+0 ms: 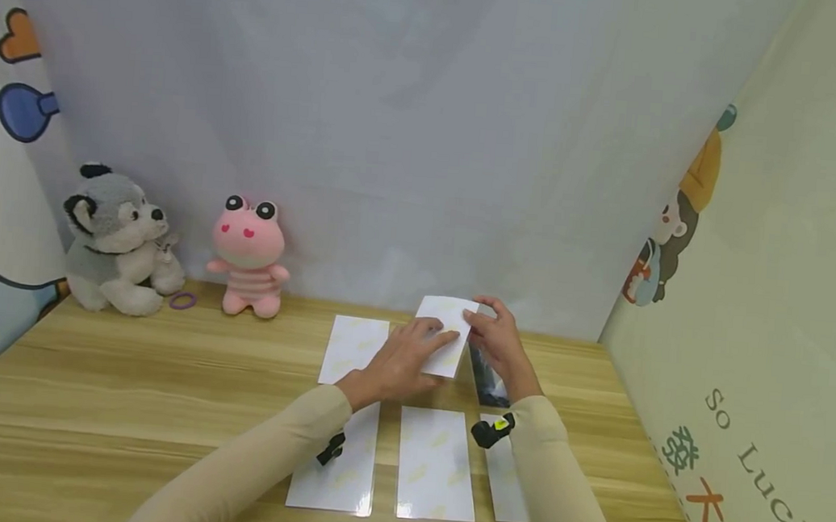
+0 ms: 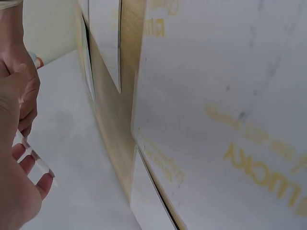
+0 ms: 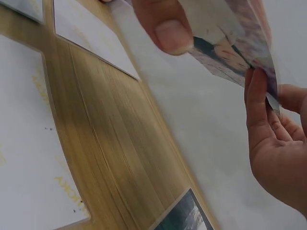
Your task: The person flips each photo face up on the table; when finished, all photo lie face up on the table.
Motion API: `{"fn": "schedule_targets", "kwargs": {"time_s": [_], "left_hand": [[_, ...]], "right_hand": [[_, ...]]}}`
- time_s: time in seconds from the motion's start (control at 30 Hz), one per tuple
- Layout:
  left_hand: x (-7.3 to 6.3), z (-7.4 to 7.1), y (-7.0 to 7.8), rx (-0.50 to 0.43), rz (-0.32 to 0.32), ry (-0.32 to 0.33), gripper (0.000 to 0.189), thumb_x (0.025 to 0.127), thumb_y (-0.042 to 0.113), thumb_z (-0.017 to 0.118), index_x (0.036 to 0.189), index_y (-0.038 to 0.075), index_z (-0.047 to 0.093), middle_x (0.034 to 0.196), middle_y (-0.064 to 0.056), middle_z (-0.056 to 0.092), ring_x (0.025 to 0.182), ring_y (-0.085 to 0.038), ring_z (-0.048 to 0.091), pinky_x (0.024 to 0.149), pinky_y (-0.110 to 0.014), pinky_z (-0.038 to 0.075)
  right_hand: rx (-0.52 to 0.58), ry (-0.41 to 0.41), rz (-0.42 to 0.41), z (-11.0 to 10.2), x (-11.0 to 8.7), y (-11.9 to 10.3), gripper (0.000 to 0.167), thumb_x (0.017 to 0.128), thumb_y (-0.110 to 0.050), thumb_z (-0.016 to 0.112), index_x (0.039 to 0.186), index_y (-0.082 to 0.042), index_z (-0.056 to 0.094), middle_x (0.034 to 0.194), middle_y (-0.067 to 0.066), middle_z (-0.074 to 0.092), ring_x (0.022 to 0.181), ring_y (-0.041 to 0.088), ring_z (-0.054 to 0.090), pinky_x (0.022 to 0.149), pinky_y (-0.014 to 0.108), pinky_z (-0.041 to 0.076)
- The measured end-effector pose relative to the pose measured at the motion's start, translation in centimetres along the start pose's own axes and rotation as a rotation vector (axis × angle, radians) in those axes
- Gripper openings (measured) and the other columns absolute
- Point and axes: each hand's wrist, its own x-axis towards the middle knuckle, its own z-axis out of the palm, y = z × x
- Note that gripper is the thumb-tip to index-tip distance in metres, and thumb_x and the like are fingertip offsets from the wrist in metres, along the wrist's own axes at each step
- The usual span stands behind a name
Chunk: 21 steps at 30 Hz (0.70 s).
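Observation:
A photo print is held up off the table, its white back toward the head view. In the right wrist view its coloured picture side shows. My right hand pinches its right edge between thumb and fingers. My left hand lies across the white back with its fingers, the thumb at the lower edge, holding it too. Below and beside the hands, several prints lie white side up, among them a front middle print and a back left print. A dark print lies picture side up, partly behind my right hand.
A grey plush dog and a pink plush frog sit at the back left, with a purple ring between them. A pale curtain hangs behind the wooden table. A printed wall covering stands at the right.

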Motion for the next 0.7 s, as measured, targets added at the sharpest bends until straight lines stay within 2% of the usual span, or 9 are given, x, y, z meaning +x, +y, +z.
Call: {"fn": "schedule_targets", "kwargs": {"time_s": [0.13,0.3,0.4,0.53,0.7], "left_hand": [[0.1,-0.2,0.1,-0.007,0.022,0.078,0.067,0.076,0.029,0.088,0.135,0.018,0.059,0.125,-0.012,0.057,0.111,-0.028,0.058,0.085,-0.044,0.052],[0.1,-0.3,0.3,-0.024,0.027,0.077,0.063,0.078,0.017,0.085,0.136,0.015,0.059,0.120,-0.009,0.058,0.108,-0.025,0.059,0.086,-0.040,0.055],[0.2,-0.4,0.4,-0.057,0.024,0.076,0.061,0.082,0.009,0.080,0.138,0.015,0.057,0.121,-0.010,0.059,0.108,-0.025,0.060,0.085,-0.040,0.056],[0.4,-0.4,0.6,-0.152,0.007,0.089,0.059,0.088,0.001,0.072,0.142,0.017,0.054,0.124,-0.011,0.059,0.108,-0.028,0.063,0.085,-0.041,0.057],[0.6,-0.6,0.5,-0.318,-0.044,0.109,0.061,0.090,-0.008,0.064,0.145,0.016,0.051,0.125,-0.013,0.059,0.105,-0.027,0.064,0.077,-0.037,0.056]], "right_hand": [[0.078,-0.012,0.005,0.2,-0.1,0.0,0.038,0.100,0.001,0.054,0.135,-0.002,0.040,0.090,0.001,0.065,0.078,0.009,0.067,0.072,0.022,0.055],[0.110,-0.009,0.001,0.5,-0.3,0.1,0.033,0.101,-0.002,0.053,0.132,-0.002,0.040,0.090,0.001,0.064,0.075,0.008,0.067,0.069,0.021,0.055],[0.134,-0.006,-0.006,0.7,-0.4,0.3,0.025,0.102,-0.006,0.052,0.125,-0.005,0.042,0.088,0.002,0.063,0.073,0.009,0.067,0.068,0.021,0.056],[0.159,0.002,-0.020,0.9,-0.5,0.6,0.015,0.103,-0.014,0.053,0.114,-0.011,0.044,0.077,0.002,0.061,0.068,0.010,0.066,0.069,0.024,0.057],[0.128,0.012,-0.035,1.1,-0.5,1.0,0.020,0.103,-0.024,0.056,0.113,-0.013,0.043,0.076,0.002,0.066,0.069,0.011,0.068,0.072,0.025,0.059]]}}
